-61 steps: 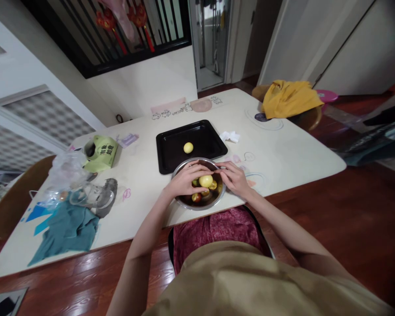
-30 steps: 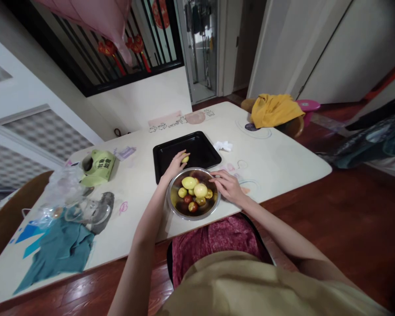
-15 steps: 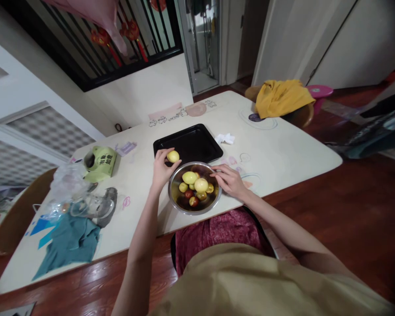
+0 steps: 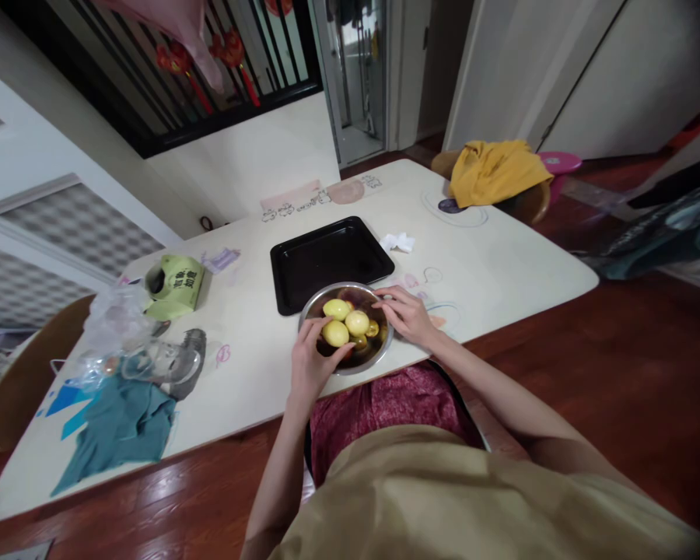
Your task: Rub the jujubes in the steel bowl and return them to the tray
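A steel bowl [image 4: 379, 359] stands near the table's front edge, holding yellow fruits and some smaller round ones, partly hidden by my fingers. Inside its left part, my left hand [image 4: 312, 364] grips a yellow lemon-like fruit [image 4: 335, 334] between thumb and fingertips. Two other large yellow fruits lie against it: an oval one [image 4: 334, 309] behind and a paler one [image 4: 358, 323] to the right. My right hand [image 4: 407, 315] pinches the bowl's right rim. Just behind the bowl is a black baking tray [image 4: 327, 260] with nothing in it.
On the white table [image 4: 250, 381], a crumpled tissue [image 4: 397, 242] lies right of the tray. Toward the left are a green paper bag [image 4: 180, 284], clear plastic bags [image 4: 113, 319] and a teal cloth [image 4: 120, 424]. A yellow cloth [image 4: 493, 173] hangs over a chair at the far right.
My left hand has carried the yellow fruit from above the tray's front edge down and right into the bowl. My right hand has stayed at the rim.
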The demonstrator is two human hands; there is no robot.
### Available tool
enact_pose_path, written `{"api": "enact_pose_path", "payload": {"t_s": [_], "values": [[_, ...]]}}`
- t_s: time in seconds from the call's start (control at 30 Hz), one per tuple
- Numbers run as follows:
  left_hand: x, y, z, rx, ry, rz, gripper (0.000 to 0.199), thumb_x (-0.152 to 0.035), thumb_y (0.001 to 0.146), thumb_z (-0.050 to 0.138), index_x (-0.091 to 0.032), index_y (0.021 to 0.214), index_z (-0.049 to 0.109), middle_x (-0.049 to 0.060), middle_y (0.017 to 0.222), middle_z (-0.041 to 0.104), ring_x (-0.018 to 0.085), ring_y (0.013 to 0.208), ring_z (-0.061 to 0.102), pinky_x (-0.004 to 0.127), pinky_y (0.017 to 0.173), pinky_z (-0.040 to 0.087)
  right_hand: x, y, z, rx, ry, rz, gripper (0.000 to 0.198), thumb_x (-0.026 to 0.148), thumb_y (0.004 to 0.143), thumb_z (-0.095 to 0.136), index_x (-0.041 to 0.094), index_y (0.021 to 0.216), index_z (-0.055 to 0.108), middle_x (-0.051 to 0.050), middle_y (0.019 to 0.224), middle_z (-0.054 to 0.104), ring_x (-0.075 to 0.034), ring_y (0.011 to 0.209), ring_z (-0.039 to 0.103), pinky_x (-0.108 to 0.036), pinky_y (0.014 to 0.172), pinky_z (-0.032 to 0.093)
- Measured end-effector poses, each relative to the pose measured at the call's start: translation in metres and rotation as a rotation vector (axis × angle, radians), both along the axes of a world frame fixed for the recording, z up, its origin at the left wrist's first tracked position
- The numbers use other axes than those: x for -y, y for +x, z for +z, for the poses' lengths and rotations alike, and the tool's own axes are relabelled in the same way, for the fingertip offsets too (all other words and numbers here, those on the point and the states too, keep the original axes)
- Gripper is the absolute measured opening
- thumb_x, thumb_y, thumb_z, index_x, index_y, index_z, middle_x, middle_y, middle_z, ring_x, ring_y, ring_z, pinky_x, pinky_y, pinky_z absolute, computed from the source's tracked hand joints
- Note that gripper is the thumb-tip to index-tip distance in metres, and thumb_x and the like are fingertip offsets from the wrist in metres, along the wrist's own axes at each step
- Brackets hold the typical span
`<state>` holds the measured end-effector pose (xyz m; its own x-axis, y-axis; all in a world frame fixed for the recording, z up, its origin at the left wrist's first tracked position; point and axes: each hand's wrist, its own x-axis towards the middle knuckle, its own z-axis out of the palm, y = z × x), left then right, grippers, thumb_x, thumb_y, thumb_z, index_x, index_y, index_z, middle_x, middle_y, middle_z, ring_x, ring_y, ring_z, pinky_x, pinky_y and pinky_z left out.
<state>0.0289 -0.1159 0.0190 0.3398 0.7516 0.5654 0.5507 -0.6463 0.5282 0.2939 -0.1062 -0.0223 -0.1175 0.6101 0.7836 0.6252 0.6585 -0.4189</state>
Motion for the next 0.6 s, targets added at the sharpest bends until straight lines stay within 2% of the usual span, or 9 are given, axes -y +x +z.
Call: {"api": "enact_pose_path", "payload": {"t_s": [0.13,0.37,0.6], "values": [[0.0012,0.0006,-0.0043,0.058,-0.037,0.021,0.054,-0.049,0.084,0.087,-0.020,0.126,0.068,0.011,0.117,0.072,0.022,0.094,0.074,0.033,0.079,0.066,0.0005,-0.0002,-0.0001,0.006,0.015,0.003,0.031,0.022,0.108,0.047,0.020,0.101,0.076,-0.013,0.116,0.078,-0.024,0.102,0.074,-0.040,0.085,0.062],[0.0019,-0.0006,-0.0089,0.079,-0.075,0.026,0.054,-0.050,0.083,0.088,-0.021,0.126,0.072,0.011,0.116,0.074,0.027,0.106,0.074,0.041,0.094,0.065,0.0005,-0.0005,-0.0001,-0.010,-0.012,0.001,0.032,0.024,0.108,0.046,0.021,0.099,0.077,-0.012,0.116,0.078,-0.024,0.102,0.074,-0.040,0.086,0.062],[0.0008,-0.0039,-0.0094,0.094,-0.081,0.013,0.057,-0.050,0.084,0.087,-0.022,0.130,0.070,0.012,0.122,0.074,0.028,0.112,0.073,0.044,0.099,0.063,0.0005,-0.0002,0.0002,-0.007,-0.030,0.000,0.033,0.026,0.109,0.046,0.021,0.099,0.076,-0.012,0.117,0.078,-0.024,0.102,0.074,-0.041,0.087,0.062]]}}
